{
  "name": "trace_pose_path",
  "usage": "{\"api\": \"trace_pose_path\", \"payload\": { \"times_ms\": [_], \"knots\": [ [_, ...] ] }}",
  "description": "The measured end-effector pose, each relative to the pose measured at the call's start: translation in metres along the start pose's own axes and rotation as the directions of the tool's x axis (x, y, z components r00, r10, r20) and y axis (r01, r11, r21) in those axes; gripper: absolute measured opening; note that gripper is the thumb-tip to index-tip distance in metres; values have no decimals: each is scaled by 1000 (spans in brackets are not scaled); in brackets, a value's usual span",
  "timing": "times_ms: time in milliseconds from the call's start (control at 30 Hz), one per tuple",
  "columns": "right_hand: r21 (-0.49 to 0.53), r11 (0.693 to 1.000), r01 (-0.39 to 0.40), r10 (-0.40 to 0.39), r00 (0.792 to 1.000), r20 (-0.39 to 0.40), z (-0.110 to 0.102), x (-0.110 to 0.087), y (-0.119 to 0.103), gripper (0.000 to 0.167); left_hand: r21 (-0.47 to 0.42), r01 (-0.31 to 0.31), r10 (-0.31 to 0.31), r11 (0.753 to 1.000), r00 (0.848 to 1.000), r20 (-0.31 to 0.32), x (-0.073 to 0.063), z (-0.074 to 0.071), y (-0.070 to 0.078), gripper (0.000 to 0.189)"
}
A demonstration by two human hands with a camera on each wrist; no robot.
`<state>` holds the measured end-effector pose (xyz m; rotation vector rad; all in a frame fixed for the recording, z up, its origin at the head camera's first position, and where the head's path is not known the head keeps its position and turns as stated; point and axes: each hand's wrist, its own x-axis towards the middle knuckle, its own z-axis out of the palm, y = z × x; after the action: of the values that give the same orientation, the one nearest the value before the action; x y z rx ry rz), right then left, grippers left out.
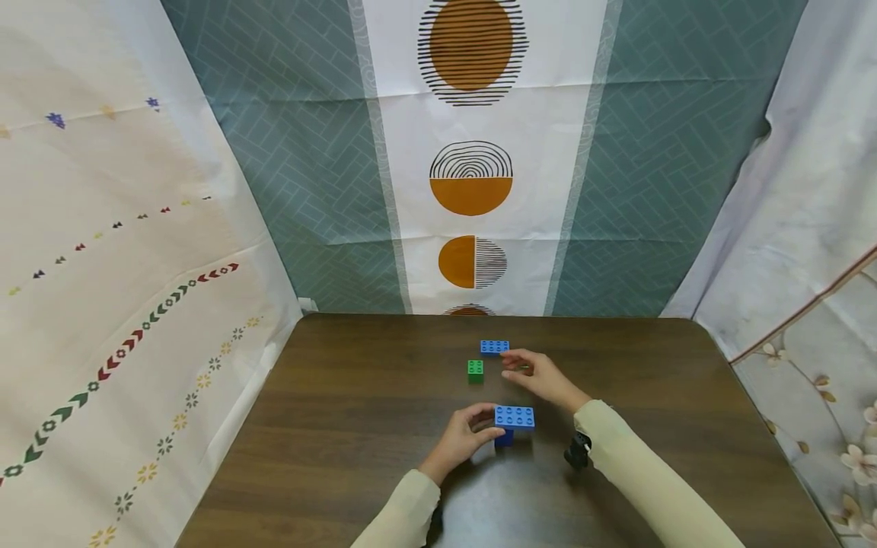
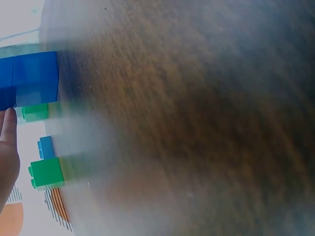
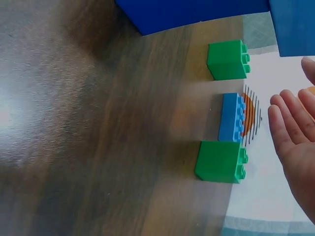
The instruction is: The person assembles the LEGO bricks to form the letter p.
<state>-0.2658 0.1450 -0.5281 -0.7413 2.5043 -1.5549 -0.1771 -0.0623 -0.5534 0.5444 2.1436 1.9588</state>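
Grain, dark brown and wood-like, is shown along the bench [image 1: 342, 426], whose smooth surface is brightened by glare. Between the two hands, a light-blue brick [image 1: 514, 415] with two rows of four round studs is held above a dark-blue block [image 1: 504, 438], past which it juts to the right. The pair is gripped at its left side by the thumb and fingers of the left hand [image 1: 460, 439]; whether the block is rested on the bench cannot be told. The right hand [image 1: 544, 377] is held relaxed, its fingers loosely extended and the thumb parted from them, and a gap is left between it and the bricks in the right wrist view. Farther back, a slim blue brick [image 1: 495, 347] is laid studs up, with a cube-like green brick [image 1: 476, 371], topped by four studs, nearer and to its left. A second green brick [image 3: 219, 162], flat-sided and glossy, is hidden behind the right hand in the head view. Behind the bench, a creased teal cloth [image 1: 308, 152] is hung, patterned in herringbone, its white panel [image 1: 393, 61] printed with ochre discs and fine black lines.
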Motion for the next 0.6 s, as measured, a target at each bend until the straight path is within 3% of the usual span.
{"api": "trace_pose_path", "payload": {
  "times_ms": [133,233,500,600],
  "knots": [
    [-22,999,23,-22,998,57,4,11,0,45,18,-4,4,1000,1000,-4,5,-1,-17,32],
    [-32,998,50,-46,993,106,10,20,12,49,33,-18,17,999,1000,7,7,-3,-29,34],
    [-45,998,31,-24,986,163,21,35,19,52,38,-161,160,986,987,29,5,-4,-32,34],
    [-52,998,25,-16,985,169,25,38,20,53,46,-121,120,992,992,26,5,-2,-31,33]
  ]
}}
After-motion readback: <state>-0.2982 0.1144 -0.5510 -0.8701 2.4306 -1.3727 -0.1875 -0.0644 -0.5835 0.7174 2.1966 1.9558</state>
